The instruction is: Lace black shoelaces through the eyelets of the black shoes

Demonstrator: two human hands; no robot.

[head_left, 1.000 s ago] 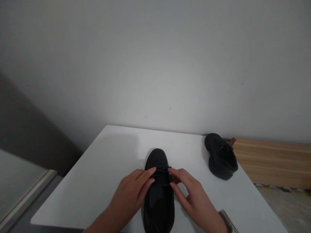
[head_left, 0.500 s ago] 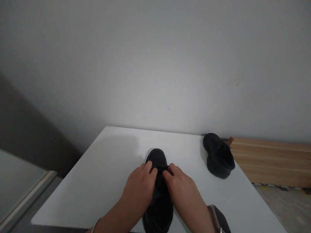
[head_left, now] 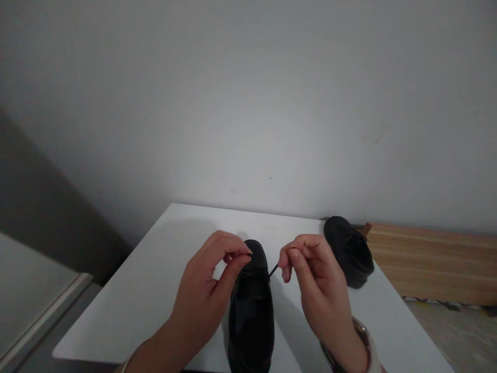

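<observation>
A black shoe [head_left: 252, 321] stands on the white table, its toe pointing away from me. My right hand [head_left: 316, 280] is raised to the right of it, thumb and finger pinched on a dark shoelace [head_left: 274, 270] that runs taut from the shoe's right side. Over the left side of the toe, my left hand [head_left: 212, 280] makes a pinch with thumb and forefinger. Whether a lace is between those fingertips I cannot make out. The shoe's lacing area shows only in part.
A second black lace-up shoe [head_left: 349, 254] sits at the table's back right edge. The white table [head_left: 147, 290] meets a plain pale wall [head_left: 248, 114]. Wood-grain boarding [head_left: 435, 261] lies beyond on the right, and a pale panel edge [head_left: 46, 311] is at left.
Both hands have lifted off the front of the near shoe and moved apart. My right hand has drawn a lace out to the right. The far shoe has stayed put.
</observation>
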